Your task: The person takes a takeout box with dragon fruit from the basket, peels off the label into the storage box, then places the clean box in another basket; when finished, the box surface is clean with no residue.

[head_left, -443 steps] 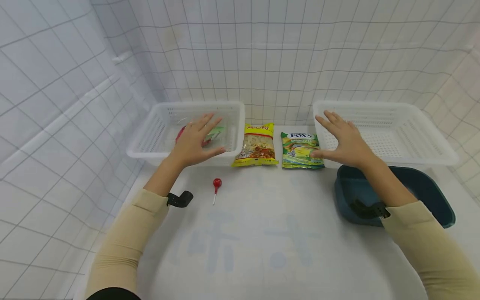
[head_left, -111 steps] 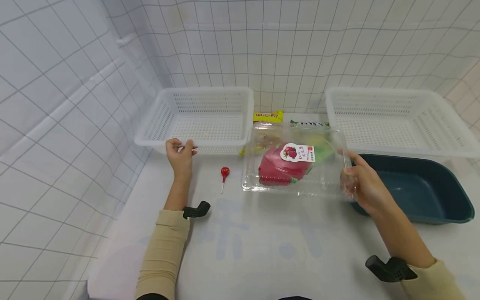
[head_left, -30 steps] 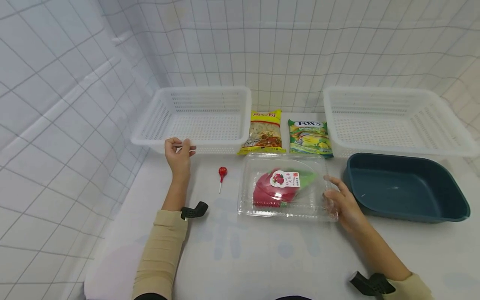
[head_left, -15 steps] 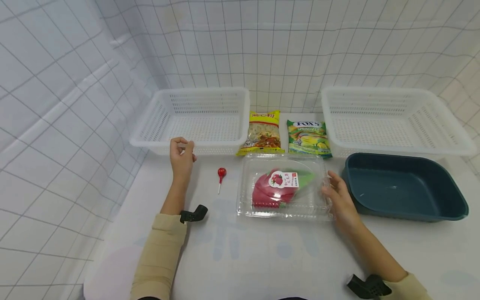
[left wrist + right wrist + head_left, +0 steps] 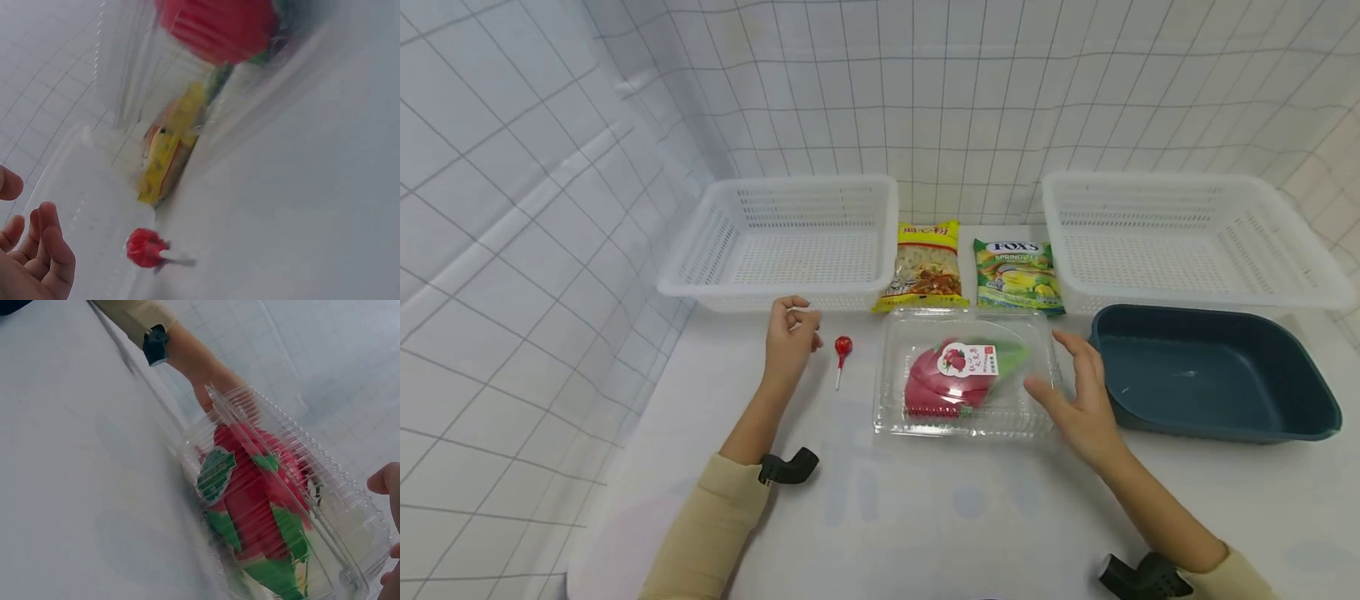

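Observation:
A clear plastic clamshell box (image 5: 1030,408) with a red dragon fruit (image 5: 936,387) and a white label inside lies on the table. My right hand (image 5: 1086,408) is at the box's right end, thumb and fingers spread apart, gripping nothing. In the right wrist view the fruit (image 5: 250,512) shows through the ribbed plastic. Left of a red lollipop (image 5: 843,346), my left hand (image 5: 792,342) hangs with loosely bent fingers and holds nothing. The left wrist view shows the lollipop (image 5: 147,247) apart from the fingers.
A white basket (image 5: 775,292) stands at the back left, another white basket (image 5: 1195,300) at the back right. Between them lie a yellow noodle packet (image 5: 927,267) and a green FOX'S candy bag (image 5: 1017,275). A dark blue basin (image 5: 1210,375) stands right of my right hand.
The fruit box has gone from the left basket to the table, carried by my right hand, which has now let go. My left hand has moved from the basket rim toward the lollipop.

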Motion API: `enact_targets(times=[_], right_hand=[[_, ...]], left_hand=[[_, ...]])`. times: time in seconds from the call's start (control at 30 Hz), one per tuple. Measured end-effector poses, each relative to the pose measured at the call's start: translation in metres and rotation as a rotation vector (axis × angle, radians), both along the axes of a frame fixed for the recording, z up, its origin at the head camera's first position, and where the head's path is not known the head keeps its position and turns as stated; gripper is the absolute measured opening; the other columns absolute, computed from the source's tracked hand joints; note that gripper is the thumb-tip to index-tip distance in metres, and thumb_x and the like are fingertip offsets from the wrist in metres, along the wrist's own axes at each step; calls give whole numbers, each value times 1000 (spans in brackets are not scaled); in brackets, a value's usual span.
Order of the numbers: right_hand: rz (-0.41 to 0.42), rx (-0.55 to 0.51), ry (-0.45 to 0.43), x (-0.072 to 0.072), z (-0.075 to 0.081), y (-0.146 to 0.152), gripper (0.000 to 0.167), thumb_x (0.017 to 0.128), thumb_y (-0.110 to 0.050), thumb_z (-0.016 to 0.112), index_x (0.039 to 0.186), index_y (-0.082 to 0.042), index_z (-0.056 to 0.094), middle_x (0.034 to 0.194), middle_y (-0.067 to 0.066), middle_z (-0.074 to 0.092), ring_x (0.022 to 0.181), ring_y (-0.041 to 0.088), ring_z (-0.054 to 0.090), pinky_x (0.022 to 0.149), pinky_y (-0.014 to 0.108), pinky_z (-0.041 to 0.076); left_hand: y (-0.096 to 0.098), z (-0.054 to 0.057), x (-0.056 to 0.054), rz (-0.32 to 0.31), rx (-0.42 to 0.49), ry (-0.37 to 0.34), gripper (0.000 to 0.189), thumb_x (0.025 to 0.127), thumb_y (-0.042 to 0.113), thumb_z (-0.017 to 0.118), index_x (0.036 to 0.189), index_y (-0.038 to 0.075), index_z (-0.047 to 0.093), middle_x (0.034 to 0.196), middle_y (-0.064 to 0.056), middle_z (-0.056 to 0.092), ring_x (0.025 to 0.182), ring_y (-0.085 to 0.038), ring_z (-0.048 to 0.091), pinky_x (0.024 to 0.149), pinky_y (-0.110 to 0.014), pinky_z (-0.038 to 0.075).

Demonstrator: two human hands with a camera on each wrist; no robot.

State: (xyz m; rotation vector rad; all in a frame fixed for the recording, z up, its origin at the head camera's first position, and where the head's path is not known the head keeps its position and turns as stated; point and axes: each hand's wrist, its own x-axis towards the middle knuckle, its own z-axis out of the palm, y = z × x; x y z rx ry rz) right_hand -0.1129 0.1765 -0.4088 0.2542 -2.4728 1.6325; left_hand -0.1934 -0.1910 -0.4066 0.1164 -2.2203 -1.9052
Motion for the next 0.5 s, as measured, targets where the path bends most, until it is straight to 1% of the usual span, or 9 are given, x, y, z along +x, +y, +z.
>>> enact_targets(times=[0.07, 0.13, 0.23, 0.3, 0.37, 0.43, 0.5], right_hand=[[21, 83, 65, -3, 5, 1, 67, 88, -14, 70, 145, -5, 38, 150, 18, 26, 139, 37, 19, 103, 70, 19], [50, 159, 127, -8, 10, 1, 63, 86, -15, 73, 141, -4, 44, 148, 18, 31, 139, 37, 19, 101, 72, 20], [101, 268, 196, -16, 17, 0, 54, 85, -16, 74, 132, -2, 53, 145, 18, 37, 140, 37, 19, 101, 72, 21], [139, 324, 222, -22, 20, -3, 48, 84, -16, 75, 127, -2, 57, 142, 19, 40, 139, 39, 20, 101, 72, 22], [161, 371, 242, -27, 22, -6, 46, 84, -16, 76, 124, -2, 59, 140, 19, 42, 137, 39, 24, 100, 70, 26], [169, 398, 263, -31, 23, -10, 43, 83, -15, 76, 122, -1, 61, 137, 19, 44, 134, 39, 27, 100, 68, 28], [162, 417, 287, -34, 24, -13, 41, 82, -14, 77, 118, -1, 63, 133, 18, 47, 131, 38, 32, 100, 65, 30]], left_hand=[[8, -4, 6, -70, -5, -37, 27, 96, 12, 55, 118, 3, 42, 88, -11, 54, 60, -13, 57, 59, -22, 49], [17, -7, 12, -138, -34, -61, 31, 96, 13, 56, 121, 0, 42, 93, -16, 56, 64, -17, 61, 60, -23, 50], [29, -10, 22, -222, -113, -74, 35, 97, 17, 58, 121, -2, 42, 95, -19, 56, 72, -22, 62, 64, -25, 52], [36, -11, 28, -265, -177, -79, 37, 97, 21, 60, 122, -1, 44, 95, -17, 56, 76, -23, 62, 66, -26, 52], [42, -11, 33, -305, -224, -98, 40, 97, 25, 60, 124, 2, 45, 95, -13, 55, 79, -23, 60, 68, -27, 51], [47, -11, 37, -340, -241, -121, 43, 97, 28, 60, 129, 5, 44, 97, -13, 55, 80, -23, 58, 68, -29, 52], [51, -10, 40, -367, -234, -143, 46, 96, 28, 60, 133, 8, 42, 100, -13, 55, 81, -22, 58, 70, -31, 53]])
